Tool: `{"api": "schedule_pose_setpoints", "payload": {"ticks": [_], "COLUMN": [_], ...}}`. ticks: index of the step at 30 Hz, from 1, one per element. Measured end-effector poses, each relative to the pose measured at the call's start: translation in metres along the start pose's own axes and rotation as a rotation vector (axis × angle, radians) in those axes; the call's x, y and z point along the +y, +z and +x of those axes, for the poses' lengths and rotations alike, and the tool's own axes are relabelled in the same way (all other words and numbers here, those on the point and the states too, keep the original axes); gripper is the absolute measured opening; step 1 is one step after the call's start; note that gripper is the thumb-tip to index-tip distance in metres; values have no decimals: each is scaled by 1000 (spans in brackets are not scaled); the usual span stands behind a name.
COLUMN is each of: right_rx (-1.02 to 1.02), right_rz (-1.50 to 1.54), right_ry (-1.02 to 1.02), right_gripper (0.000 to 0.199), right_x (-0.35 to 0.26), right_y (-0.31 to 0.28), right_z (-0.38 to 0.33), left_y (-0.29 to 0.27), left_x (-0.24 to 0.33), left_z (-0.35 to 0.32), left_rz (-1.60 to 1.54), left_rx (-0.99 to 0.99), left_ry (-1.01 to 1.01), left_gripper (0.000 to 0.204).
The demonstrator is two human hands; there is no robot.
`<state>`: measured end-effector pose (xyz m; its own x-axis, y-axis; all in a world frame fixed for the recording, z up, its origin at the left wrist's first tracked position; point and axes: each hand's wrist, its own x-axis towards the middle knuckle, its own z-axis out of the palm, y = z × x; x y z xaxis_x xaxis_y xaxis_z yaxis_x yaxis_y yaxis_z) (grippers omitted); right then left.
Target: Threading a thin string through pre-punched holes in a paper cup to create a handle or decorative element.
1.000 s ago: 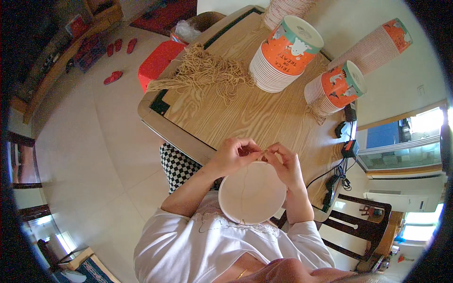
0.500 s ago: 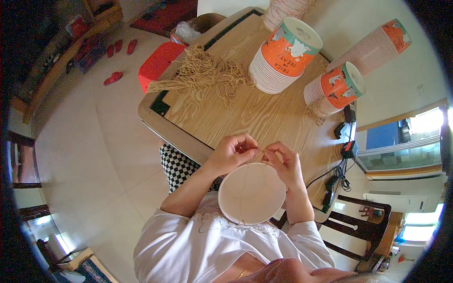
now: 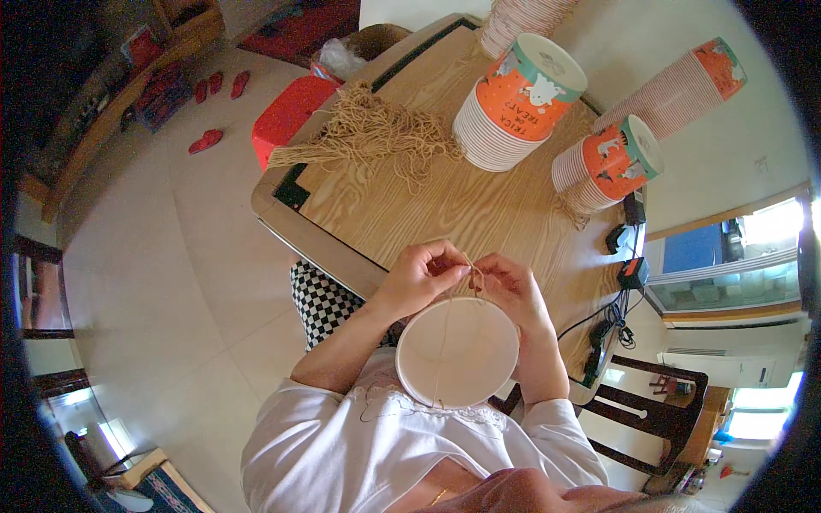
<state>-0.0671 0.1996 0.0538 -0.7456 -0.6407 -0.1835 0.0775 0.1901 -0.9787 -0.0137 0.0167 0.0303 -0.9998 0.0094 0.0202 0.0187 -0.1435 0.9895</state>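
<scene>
A white paper bucket (image 3: 457,355), its open mouth toward me, rests against my chest just below my hands. Thin tan string (image 3: 476,272) is pinched at its far rim, where a small loop shows between my fingertips. Thumb and forefinger of my left hand (image 3: 429,275) close on the string. My right hand (image 3: 506,286) also grips it close by, with some of its fingertips hidden. A strand runs down across the bucket's mouth to the near rim, and a loose end lies on my shirt.
On the wooden table (image 3: 359,209) lies a tangled heap of tan string (image 3: 385,128). Beyond stand upside-down stacks of orange printed buckets (image 3: 522,94), with a smaller stack (image 3: 607,162) to the right. Black cables and adapters (image 3: 633,272) line the right edge. A red stool (image 3: 291,115) stands far left.
A loop of string now shows above my fingertips. My right hand has turned slightly, its fingers curling in around the string. The bucket has barely moved.
</scene>
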Motion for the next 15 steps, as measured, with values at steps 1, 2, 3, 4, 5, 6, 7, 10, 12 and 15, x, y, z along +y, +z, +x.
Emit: {"api": "schedule_pose_setpoints", "payload": {"ticks": [1,2,3,4,5,6,7,10,12,15], "right_rx": [4,7,7,35,63,63,107,132,118,137], "right_rz": [-23,-45,-44,-62,-80,-80,-38,-123,-251,-343], "right_ry": [-3,-7,-6,-15,-24,-23,-34,-111,-178,-118], "right_gripper": [14,14,14,15,16,16,13,8,8,9], "right_x": [2,3,4,5,6,4,-1,-6,-10,-12], "right_y": [-1,-1,-1,0,0,2,3,5,6,5], "right_z": [1,2,2,3,4,3,3,4,5,4], "left_y": [1,1,1,1,1,1,1,2,2,3], "left_x": [1,1,1,0,-1,0,1,-4,-5,-2], "left_z": [0,0,0,-1,0,0,0,0,0,-1], "left_rz": [13,27,27,35,43,42,106,171,171,146], "left_rx": [5,10,10,10,11,11,8,16,21,20], "left_ry": [-6,-11,-12,-10,-9,-9,0,32,55,19], "left_gripper": [8,8,8,8,8,8,9,11,12,12]}}
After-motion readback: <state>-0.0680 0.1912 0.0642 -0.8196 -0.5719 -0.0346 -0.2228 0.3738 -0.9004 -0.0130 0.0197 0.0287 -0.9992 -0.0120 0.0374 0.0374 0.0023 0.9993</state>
